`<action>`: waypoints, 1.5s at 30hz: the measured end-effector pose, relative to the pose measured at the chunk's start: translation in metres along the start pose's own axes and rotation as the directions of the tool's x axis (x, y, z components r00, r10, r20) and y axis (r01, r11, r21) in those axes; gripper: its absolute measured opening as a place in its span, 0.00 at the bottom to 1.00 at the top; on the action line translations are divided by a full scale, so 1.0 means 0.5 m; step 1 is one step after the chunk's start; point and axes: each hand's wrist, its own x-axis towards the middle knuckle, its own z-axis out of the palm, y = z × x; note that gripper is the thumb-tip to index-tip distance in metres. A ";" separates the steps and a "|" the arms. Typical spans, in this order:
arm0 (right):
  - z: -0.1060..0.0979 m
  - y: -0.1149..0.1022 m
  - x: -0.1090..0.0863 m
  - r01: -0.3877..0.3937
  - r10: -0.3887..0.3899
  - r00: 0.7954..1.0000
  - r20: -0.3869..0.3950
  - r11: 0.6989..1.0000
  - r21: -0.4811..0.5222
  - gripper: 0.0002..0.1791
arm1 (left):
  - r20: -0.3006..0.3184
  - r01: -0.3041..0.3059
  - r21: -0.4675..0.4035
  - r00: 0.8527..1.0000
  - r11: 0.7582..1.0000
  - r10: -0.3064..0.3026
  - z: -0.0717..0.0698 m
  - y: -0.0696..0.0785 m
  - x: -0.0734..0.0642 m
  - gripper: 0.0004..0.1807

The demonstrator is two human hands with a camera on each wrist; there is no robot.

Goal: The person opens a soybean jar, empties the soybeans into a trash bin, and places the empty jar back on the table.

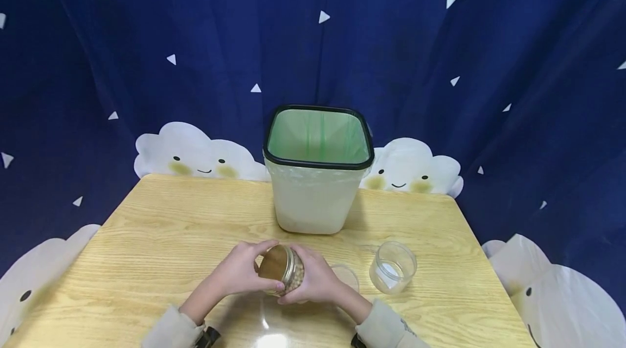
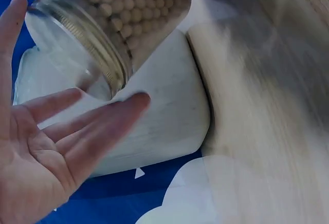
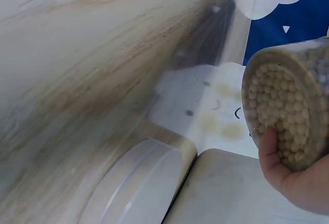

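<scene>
A clear jar of beige round beads point(image 1: 295, 274) with a gold screw lid point(image 1: 274, 263) lies tilted sideways above the table. My right hand point(image 1: 318, 277) holds the jar round its body near the base. In the right wrist view its thumb presses the rim of the jar's bottom point(image 3: 277, 111), where the beads show through. My left hand point(image 1: 244, 269) is at the lid end. The left wrist view shows that hand point(image 2: 56, 142) with fingers spread and fairly straight, fingertips right at the edge of the ridged lid point(image 2: 87, 39).
On the wooden table point(image 1: 195, 217), a clear open container point(image 1: 393, 267) with a white label stands to the right. A clear round disc point(image 1: 346, 277) lies partly behind my right forearm. A white bin point(image 1: 313, 201) with a black rim and green liner stands at the back, before a blue curtain point(image 1: 210, 38).
</scene>
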 end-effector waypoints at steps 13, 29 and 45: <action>-0.004 0.006 -0.003 0.029 -0.029 0.999 0.037 1.000 0.011 0.52 | 0.095 -0.188 -0.026 0.977 0.982 0.190 -0.007 -0.009 -0.008 0.50; -0.006 0.006 -0.003 0.059 -0.059 0.998 0.013 0.998 0.000 0.53 | 0.124 -0.146 0.028 0.982 0.989 0.141 -0.010 0.000 -0.009 0.54; -0.005 0.000 0.000 0.058 -0.058 0.998 0.004 0.998 -0.006 0.51 | -0.017 -0.040 0.044 0.999 0.998 0.041 -0.001 0.003 -0.002 0.46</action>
